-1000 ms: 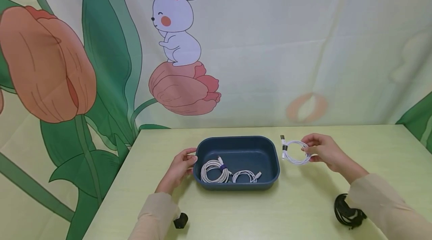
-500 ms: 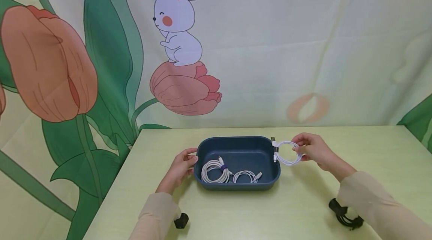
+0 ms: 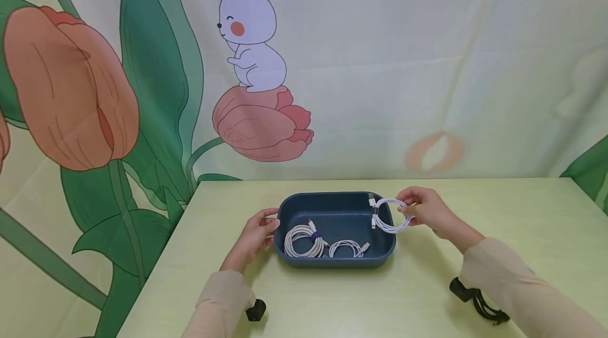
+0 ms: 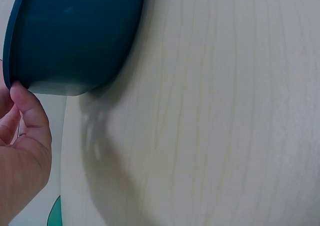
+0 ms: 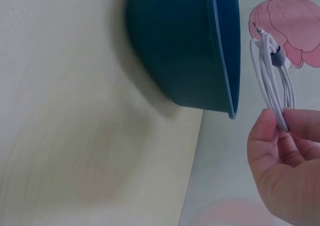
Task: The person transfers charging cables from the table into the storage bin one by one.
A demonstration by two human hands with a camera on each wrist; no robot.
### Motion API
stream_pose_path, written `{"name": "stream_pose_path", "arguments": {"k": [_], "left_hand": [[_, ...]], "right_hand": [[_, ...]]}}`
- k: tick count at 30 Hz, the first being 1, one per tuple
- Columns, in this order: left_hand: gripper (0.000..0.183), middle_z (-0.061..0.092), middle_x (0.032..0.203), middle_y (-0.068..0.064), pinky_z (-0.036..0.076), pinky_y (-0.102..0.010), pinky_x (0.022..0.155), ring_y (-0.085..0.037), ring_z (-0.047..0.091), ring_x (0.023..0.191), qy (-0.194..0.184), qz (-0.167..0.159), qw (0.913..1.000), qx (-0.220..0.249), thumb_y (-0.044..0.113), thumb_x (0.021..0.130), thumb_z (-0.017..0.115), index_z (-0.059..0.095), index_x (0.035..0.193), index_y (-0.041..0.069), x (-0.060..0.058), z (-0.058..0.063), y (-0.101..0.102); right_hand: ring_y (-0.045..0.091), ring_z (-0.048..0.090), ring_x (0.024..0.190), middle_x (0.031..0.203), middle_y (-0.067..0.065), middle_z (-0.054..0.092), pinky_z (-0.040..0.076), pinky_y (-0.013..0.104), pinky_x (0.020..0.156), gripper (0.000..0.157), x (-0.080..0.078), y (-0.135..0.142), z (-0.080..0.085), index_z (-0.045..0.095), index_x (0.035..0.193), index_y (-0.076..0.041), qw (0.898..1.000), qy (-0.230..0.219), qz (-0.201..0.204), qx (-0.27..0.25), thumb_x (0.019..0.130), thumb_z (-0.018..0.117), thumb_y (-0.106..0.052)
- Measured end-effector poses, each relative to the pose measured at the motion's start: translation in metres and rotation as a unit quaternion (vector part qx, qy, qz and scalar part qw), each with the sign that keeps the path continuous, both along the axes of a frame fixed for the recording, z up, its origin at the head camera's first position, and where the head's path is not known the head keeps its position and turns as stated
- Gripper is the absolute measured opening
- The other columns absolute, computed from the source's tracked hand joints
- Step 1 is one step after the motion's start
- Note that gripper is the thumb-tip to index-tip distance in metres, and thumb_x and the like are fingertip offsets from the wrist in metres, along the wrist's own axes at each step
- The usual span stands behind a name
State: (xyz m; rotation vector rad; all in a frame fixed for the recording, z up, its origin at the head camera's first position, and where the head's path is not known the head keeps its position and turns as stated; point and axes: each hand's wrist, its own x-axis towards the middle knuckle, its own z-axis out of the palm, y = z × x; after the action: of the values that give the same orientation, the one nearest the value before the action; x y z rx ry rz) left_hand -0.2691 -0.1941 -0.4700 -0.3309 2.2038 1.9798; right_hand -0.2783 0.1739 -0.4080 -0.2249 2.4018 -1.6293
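Observation:
A dark blue rectangular bin point(image 3: 332, 263) stands on the table, with a larger coiled white cable point(image 3: 304, 241) and a smaller one point(image 3: 347, 248) inside, side by side near its front wall. My left hand point(image 3: 256, 235) holds the bin's left end; in the left wrist view its thumb point(image 4: 31, 106) lies at the rim. My right hand point(image 3: 429, 214) pinches another coiled white cable point(image 3: 391, 216) between thumb and fingers, over the bin's right rim. A dark tie point(image 5: 278, 56) wraps that coil, clear of the rim in the right wrist view.
A black cable point(image 3: 486, 310) lies on the table point(image 3: 342, 301), partly hidden by my right sleeve point(image 3: 503, 274). Small black devices sit under both wrists. Behind the table hangs a cloth backdrop point(image 3: 361, 90) with a rabbit and tulips.
My right hand has moved left with the white cable, from beside the bin to over its right rim. My left hand stays at the bin's left end.

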Motion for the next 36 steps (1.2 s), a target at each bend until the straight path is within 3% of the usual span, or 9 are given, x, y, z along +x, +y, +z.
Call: {"name": "stream_pose_path", "arguments": {"k": [11,22,36], "left_hand": [[0.035,0.049,0.092,-0.004,0.041,-0.024,0.057,-0.015,0.051,0.071,-0.003,0.0,1.0,0.0,0.009,0.088,0.051,0.046,0.124,0.01,0.0,0.0,0.0],[0.036,0.049,0.095,-0.006,0.041,-0.024,0.058,-0.016,0.051,0.073,-0.006,-0.001,1.0,-0.003,0.009,0.089,0.05,0.045,0.124,0.01,0.0,0.001,0.0],[0.035,0.047,0.088,-0.003,0.04,-0.023,0.056,-0.013,0.049,0.068,0.001,0.006,1.0,0.001,0.007,0.088,0.05,0.046,0.123,0.009,0.002,0.003,0.0]], "right_hand": [[0.016,0.051,0.066,0.083,0.01,0.051,0.049,0.026,0.058,0.024,-0.002,-0.016,0.002,0.051,0.106,0.006,1.0,0.007,-0.003,0.012,0.082,0.054,0.003],[0.015,0.051,0.065,0.081,0.008,0.051,0.051,0.03,0.059,0.024,-0.005,-0.029,-0.006,0.051,0.105,0.007,1.0,0.003,-0.001,-0.006,0.081,0.053,0.004],[0.015,0.05,0.066,0.082,0.009,0.05,0.049,0.026,0.057,0.024,-0.007,-0.043,-0.01,0.051,0.106,0.005,1.0,-0.002,0.0,0.005,0.081,0.053,0.005]]}}
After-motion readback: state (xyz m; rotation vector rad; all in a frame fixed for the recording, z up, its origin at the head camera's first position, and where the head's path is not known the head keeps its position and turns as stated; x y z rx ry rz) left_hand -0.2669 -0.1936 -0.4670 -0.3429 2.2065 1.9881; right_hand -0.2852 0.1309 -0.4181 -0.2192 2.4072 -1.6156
